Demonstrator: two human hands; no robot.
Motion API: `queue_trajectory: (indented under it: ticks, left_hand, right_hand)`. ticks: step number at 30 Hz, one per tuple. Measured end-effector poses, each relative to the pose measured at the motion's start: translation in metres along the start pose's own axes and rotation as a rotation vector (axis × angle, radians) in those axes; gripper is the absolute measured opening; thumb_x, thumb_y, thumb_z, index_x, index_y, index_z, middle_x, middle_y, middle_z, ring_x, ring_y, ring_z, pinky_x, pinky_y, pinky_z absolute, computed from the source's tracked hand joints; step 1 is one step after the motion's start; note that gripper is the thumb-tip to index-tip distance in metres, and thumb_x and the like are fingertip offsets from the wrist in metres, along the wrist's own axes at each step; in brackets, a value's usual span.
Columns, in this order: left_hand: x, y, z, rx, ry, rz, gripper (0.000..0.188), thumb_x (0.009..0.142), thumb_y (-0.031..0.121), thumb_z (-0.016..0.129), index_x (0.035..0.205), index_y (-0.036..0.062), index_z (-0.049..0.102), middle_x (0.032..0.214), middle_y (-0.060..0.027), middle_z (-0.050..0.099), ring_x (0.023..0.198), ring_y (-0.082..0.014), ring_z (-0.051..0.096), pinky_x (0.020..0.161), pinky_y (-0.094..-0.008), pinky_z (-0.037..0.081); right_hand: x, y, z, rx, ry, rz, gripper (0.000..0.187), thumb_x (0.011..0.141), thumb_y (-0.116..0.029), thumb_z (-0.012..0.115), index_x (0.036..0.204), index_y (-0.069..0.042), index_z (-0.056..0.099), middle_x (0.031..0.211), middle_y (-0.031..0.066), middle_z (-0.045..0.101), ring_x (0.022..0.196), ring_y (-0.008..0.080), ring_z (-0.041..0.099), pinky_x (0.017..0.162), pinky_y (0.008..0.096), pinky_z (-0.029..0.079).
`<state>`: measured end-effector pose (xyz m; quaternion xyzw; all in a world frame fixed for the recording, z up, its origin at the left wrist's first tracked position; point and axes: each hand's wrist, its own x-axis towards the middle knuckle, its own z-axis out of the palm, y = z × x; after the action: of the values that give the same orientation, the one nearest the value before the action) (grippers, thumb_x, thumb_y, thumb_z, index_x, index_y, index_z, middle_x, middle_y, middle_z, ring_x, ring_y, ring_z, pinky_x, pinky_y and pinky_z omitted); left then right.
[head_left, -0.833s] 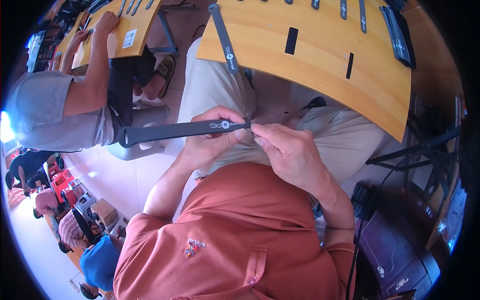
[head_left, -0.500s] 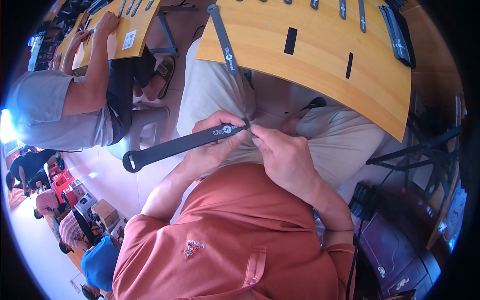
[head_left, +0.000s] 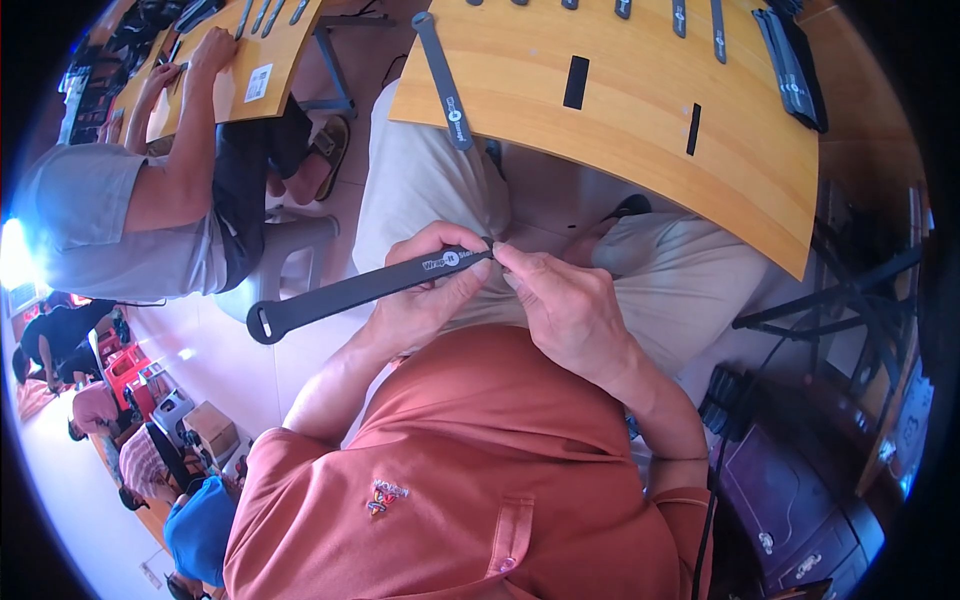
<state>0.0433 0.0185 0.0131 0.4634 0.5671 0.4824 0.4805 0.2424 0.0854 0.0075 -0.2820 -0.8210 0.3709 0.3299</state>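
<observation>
A black strap [head_left: 350, 296] with a rounded, slotted end and pale printing runs slantwise in front of my belly. Its slotted end sticks out free to the left. My left hand [head_left: 418, 306] pinches the strap near its other end between thumb and fingers. At that same end my right hand [head_left: 568, 308] is closed, thumb against forefinger, touching the tip. The fingers cover the exact grip there. A similar strap [head_left: 441, 80] lies on the wooden table [head_left: 640, 90], its lower end jutting past the edge over my leg.
Two short black strips, one left [head_left: 576, 82] and one right [head_left: 693, 129], lie on the table. More straps line its far side, with a stack of straps [head_left: 785, 75] at the right. A co-worker [head_left: 130, 210] sits at another table on the left. A purple cabinet [head_left: 790, 490] stands lower right.
My right fingertips have shifted slightly left and up at the strap's end. My left hand and the strap are almost where they were.
</observation>
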Motion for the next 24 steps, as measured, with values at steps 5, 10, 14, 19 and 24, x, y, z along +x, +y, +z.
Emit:
queue_trajectory:
  ticks: [5,10,14,19,24]
  left_hand:
    - [0.0,-0.004,0.002,0.02,0.008,-0.028,0.012,0.096,0.006,0.074,0.105,0.0017,0.067,0.084,0.0039,0.065,0.073,-0.0018,0.053,0.064,-0.0199,0.044]
    - [-0.005,-0.013,0.008,0.061,0.008,0.054,0.013,0.096,0.005,0.074,0.106,0.0014,0.066,0.088,-0.0005,0.068,0.078,-0.0047,0.059,0.069,-0.0212,0.048]
    - [-0.01,-0.016,0.008,0.155,-0.031,0.031,0.011,0.098,0.004,0.072,0.105,0.0008,0.064,0.094,-0.0027,0.069,0.083,-0.007,0.062,0.075,-0.0226,0.05]
    - [-0.008,-0.025,0.015,0.165,0.054,0.075,0.012,0.095,0.006,0.076,0.101,0.0031,0.066,0.08,-0.0047,0.07,0.072,-0.0084,0.065,0.064,-0.0252,0.051]
    - [-0.004,-0.024,0.014,0.156,0.069,0.04,0.012,0.095,0.005,0.075,0.101,0.0026,0.065,0.084,-0.0056,0.071,0.075,-0.0098,0.068,0.066,-0.0255,0.053]
  right_hand:
    - [-0.001,-0.006,-0.006,-0.233,-0.047,-0.052,0.035,0.088,0.001,0.062,0.123,0.0,0.066,0.095,0.0157,0.074,0.078,0.0318,0.074,0.062,0.0408,0.06]
    - [-0.009,0.0,0.003,-0.012,-0.014,0.083,0.04,0.088,-0.002,0.063,0.128,-0.001,0.065,0.097,0.0151,0.074,0.074,0.0299,0.073,0.061,0.0407,0.06]
    - [-0.009,0.005,0.004,0.103,-0.003,0.087,0.042,0.087,-0.002,0.062,0.129,-0.001,0.065,0.096,0.0153,0.073,0.075,0.0304,0.074,0.062,0.042,0.06]
    - [-0.008,-0.001,0.006,-0.147,-0.154,0.147,0.035,0.092,-0.002,0.061,0.126,-0.002,0.066,0.097,0.0169,0.074,0.08,0.0357,0.073,0.066,0.0452,0.06]
    - [-0.008,0.008,0.018,0.076,-0.023,0.173,0.03,0.092,-0.004,0.061,0.122,-0.002,0.068,0.099,0.0155,0.074,0.078,0.0366,0.073,0.066,0.0462,0.06]
